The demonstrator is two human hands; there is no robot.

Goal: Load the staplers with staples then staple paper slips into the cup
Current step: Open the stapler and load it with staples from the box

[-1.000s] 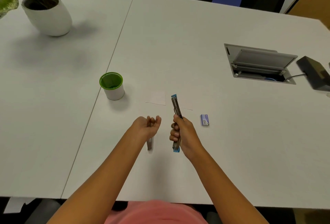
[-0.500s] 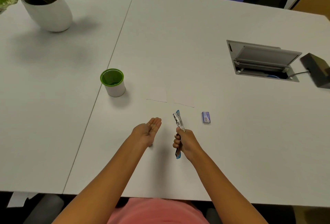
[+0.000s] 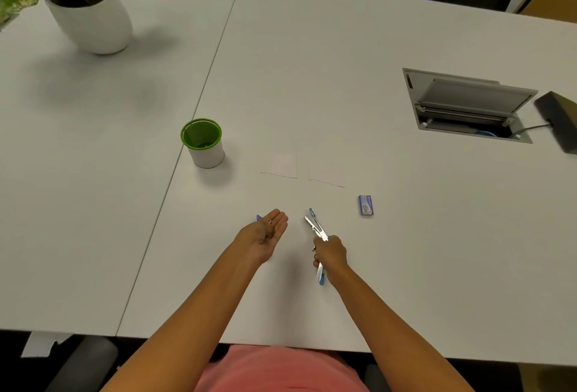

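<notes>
The right hand (image 3: 331,255) grips an opened blue stapler (image 3: 316,226) whose arms jut past the knuckles. The left hand (image 3: 265,235), just beside, lies flat, palm up.

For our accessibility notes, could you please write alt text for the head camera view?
A person's right hand grips an opened blue-and-silver stapler over a white table, while the left hand is held open, palm up, beside it. Beyond them lie two paper slips, a small staple box and a green-rimmed cup.
</notes>
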